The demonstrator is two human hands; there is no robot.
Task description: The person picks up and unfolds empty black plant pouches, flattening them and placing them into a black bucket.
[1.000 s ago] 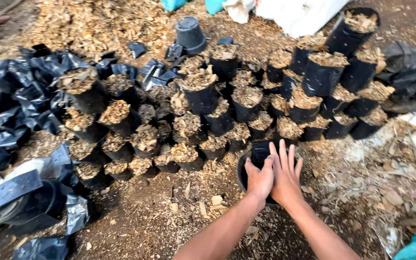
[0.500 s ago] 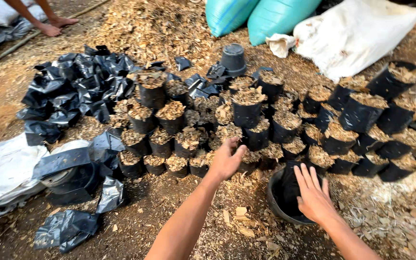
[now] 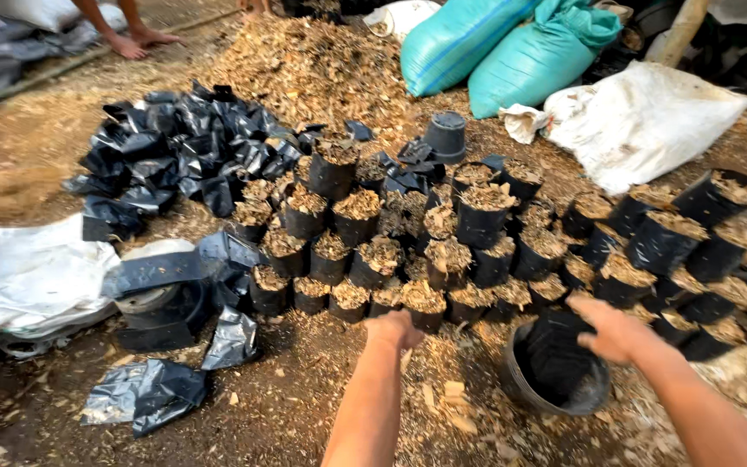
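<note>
The open right hand (image 3: 617,330) is laid on an empty black plastic grow bag (image 3: 555,359) inside a round black pot (image 3: 525,393). The left hand (image 3: 395,329), curled with nothing held, is kept at nine o'clock of it, touching a chip-filled black bag (image 3: 423,304).

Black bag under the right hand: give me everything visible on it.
The black bag is thin, glossy, plastic-looking film, standing open-mouthed and slightly slumped on the chip-strewn ground, in front of the rows of filled bags. Its inside looks dark; contents cannot be made out. The right hand rests at its upper rim.
</note>
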